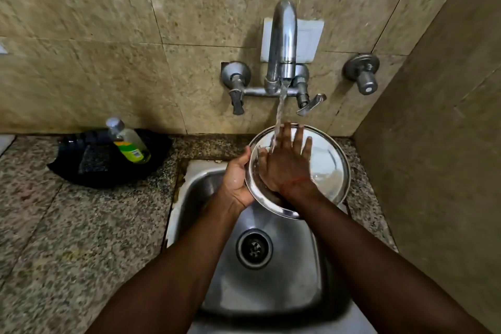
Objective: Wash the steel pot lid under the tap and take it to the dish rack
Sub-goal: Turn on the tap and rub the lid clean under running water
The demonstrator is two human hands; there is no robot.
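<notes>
The round steel pot lid (329, 163) is held tilted over the back of the sink, its inner face turned towards me. My left hand (237, 176) grips its left rim from behind. My right hand (287, 160) lies flat on the lid's face with fingers spread. Water runs from the curved tap (282, 40) in a stream that lands on my right hand's fingers and the lid's upper left part. No dish rack is in view.
The steel sink (271, 279) has a drain (254, 248) at its middle. A black tray (81, 173) on the granite counter (67, 238) holds a soap bottle (130, 144) and a scrub pad (93, 158). Tiled walls close in behind and on the right.
</notes>
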